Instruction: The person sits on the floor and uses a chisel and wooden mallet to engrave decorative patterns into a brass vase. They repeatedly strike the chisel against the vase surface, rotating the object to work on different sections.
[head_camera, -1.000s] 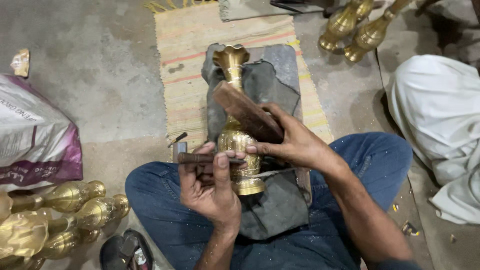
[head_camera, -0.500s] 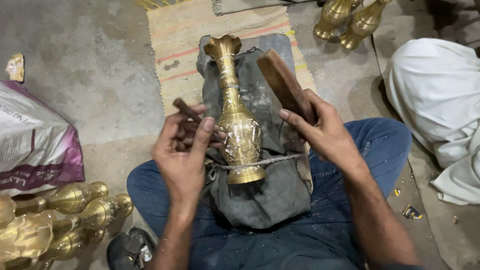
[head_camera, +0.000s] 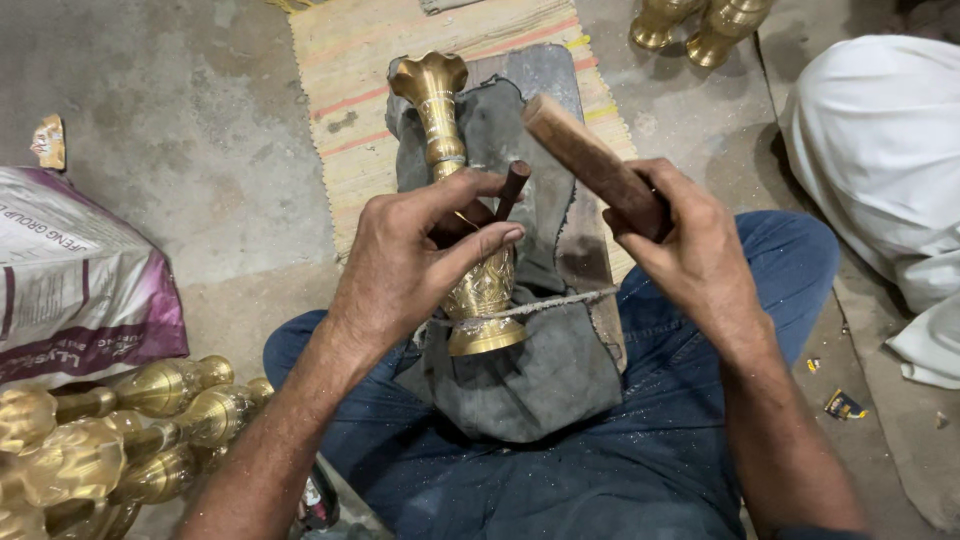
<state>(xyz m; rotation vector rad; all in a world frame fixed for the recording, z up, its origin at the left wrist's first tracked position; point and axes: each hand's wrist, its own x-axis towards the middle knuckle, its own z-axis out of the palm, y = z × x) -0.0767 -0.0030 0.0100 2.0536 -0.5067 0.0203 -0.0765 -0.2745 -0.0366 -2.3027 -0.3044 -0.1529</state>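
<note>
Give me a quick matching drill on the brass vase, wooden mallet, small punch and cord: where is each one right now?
Things:
1 brass vase
2 wooden mallet
3 small punch
4 cord

Places:
A pinched in the left hand
B gripped in the right hand
C lying on the grey cloth
D stretched across the vase near its base

Pairs: 1-C, 2-B, 3-A, 4-D

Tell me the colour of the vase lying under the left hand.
Shiny golden brass, with embossed patterning on the vase body; clearest in the head view.

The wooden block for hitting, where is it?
In the head view, the brown wooden block is gripped in the right hand, raised right of the shiny golden brass vase lying on grey cloth.
</note>
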